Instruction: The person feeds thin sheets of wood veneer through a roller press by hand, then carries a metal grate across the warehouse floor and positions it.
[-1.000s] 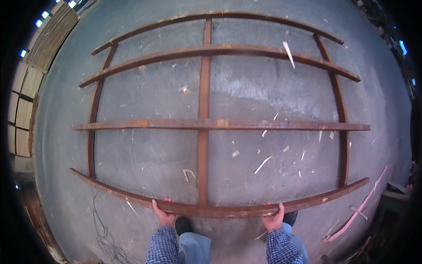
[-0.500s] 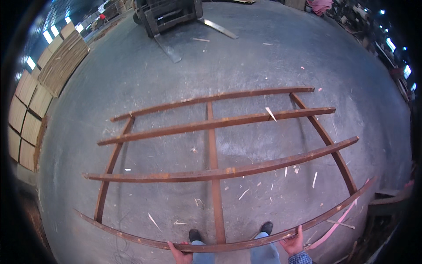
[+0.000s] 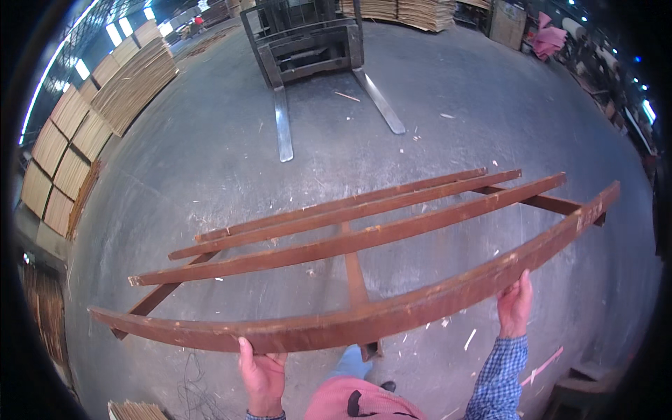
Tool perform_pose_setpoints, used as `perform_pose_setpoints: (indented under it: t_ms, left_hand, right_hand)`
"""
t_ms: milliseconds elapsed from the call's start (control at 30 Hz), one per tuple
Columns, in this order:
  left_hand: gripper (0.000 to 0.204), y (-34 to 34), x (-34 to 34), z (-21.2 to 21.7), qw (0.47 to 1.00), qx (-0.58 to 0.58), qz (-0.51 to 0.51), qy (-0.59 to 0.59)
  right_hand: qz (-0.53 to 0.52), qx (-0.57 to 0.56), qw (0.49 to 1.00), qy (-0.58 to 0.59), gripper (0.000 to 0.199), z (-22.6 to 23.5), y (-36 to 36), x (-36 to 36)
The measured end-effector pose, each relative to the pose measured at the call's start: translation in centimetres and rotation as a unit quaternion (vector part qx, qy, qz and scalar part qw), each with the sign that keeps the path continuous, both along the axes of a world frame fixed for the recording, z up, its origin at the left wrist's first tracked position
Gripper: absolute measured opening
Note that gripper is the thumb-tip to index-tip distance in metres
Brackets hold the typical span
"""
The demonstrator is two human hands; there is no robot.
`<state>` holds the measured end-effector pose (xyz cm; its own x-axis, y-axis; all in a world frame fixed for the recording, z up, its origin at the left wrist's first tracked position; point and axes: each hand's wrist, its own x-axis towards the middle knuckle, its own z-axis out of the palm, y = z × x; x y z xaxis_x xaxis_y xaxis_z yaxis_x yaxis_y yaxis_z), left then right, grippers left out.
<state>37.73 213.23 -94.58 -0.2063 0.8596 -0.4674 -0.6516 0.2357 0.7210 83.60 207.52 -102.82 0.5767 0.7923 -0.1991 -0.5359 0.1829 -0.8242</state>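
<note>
A rust-brown frame of several long bars over three cross pieces spans the middle of the view. Its near long bar is raised off the floor, so the frame slopes down away from me. My left hand is closed on the lower edge of that bar, left of centre, thumb on the front face. Farther right, my right hand grips the same bar from below, its arm in a blue checked sleeve. Fingers behind the bar are partly hidden.
A forklift stands beyond the frame, its two forks low and pointing toward me. Stacks of wooden sheets line the left side. Pink material lies at the far right. Wood scraps are scattered over the concrete floor.
Both hands have lifted the near side of the frame, tilting it up. The view has risen, showing more of the forklift and its forks.
</note>
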Motion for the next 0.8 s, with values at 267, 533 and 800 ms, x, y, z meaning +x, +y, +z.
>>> perform_pose_setpoints:
  t_ms: [267, 533, 800]
  left_hand:
    - [0.033, 20.1, 3.5, 6.2, 0.992, 0.111, 0.054, 0.035]
    - [0.056, 49.9, 5.6, 12.4, 0.981, 0.172, 0.061, 0.069]
    - [0.073, 33.2, -3.5, -10.8, 0.980, 0.016, -0.168, 0.103]
  right_hand:
    - [0.072, 0.049, 0.996, -0.028, 0.039, 9.1, 26.0, 6.9]
    - [0.089, 0.048, 0.992, -0.072, 0.053, 17.3, 53.5, 9.2]
    - [0.378, -0.294, 0.616, -0.626, 0.051, -24.2, 23.4, -2.0]
